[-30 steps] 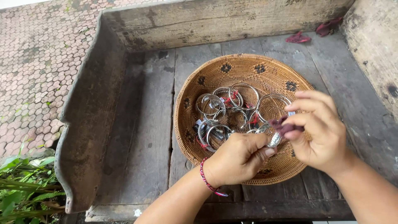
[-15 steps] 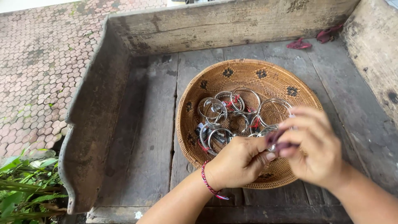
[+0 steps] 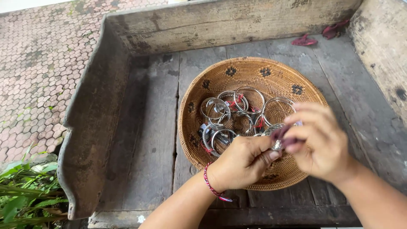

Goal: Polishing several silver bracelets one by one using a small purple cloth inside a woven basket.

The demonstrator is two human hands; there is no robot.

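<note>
Silver bangle pinched over the basket

Bangle point(image 3: 276, 136) sits between both my hands at the near right rim of the woven basket point(image 3: 220, 80). My left hand point(image 3: 243, 161) pinches it; my right hand point(image 3: 322, 142), closed on a dark cloth point(image 3: 283, 135), has dropped nearer. Bare grey planks point(image 3: 144, 127) lie left.

Two hands are working here, left hand point(image 3: 242, 163) and right hand point(image 3: 323, 142), sharing one silver bangle point(image 3: 275, 136) and one dark cloth point(image 3: 285, 135). One basket point(image 3: 258, 72) is sitting in one wooden tray point(image 3: 140, 127). Roughly seven more bangles point(image 3: 237, 112) are lying in the basket; overlaps are blurring the exact count. Two red scraps point(image 3: 303, 41) are lying in the far corner.
</note>
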